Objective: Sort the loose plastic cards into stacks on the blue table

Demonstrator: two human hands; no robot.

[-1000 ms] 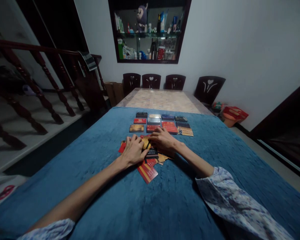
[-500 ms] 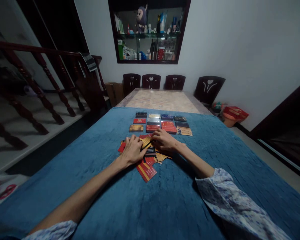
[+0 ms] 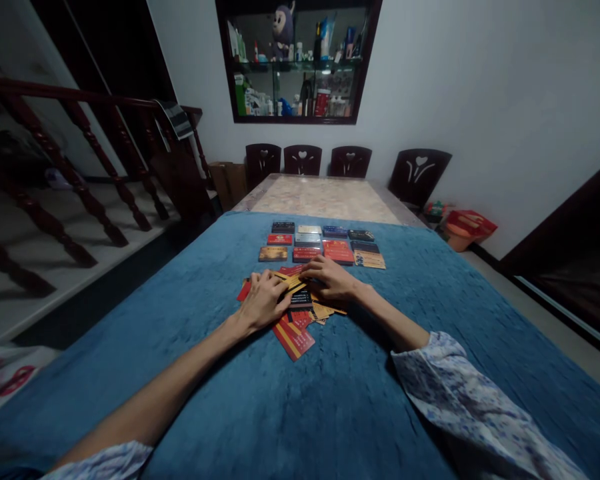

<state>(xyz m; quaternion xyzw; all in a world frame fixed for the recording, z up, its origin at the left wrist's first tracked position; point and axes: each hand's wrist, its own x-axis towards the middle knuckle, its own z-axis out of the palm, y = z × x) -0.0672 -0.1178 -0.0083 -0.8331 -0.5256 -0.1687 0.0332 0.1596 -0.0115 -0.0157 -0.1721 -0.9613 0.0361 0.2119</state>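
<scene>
My left hand (image 3: 264,300) bends over the left side of a loose pile of cards, its fingers and thumb closed at one end of some yellow-and-black cards (image 3: 295,283). At their other end, my right hand (image 3: 333,279) grips with curled fingers; its fingertips are partly hidden. Beneath lie a black card with white print (image 3: 301,299), yellow cards (image 3: 323,311) by the right palm and red cards. A red card with gold stripes (image 3: 294,340) sticks out toward me. Beyond the hands, neat card stacks stand in rows, including a red stack (image 3: 337,252) and a gold stack (image 3: 273,254).
A blue cloth (image 3: 190,267) covers the near part of the table; its far stone-patterned top (image 3: 320,197) shows bare. Dark chairs (image 3: 303,160) line the far end. A wooden railing (image 3: 90,140) runs at left, and a red bag (image 3: 473,225) sits on the right.
Both hands stay over the pile with small finger movements. The yellow cards between them have shifted and now show spread edges. The view has tilted slightly.
</scene>
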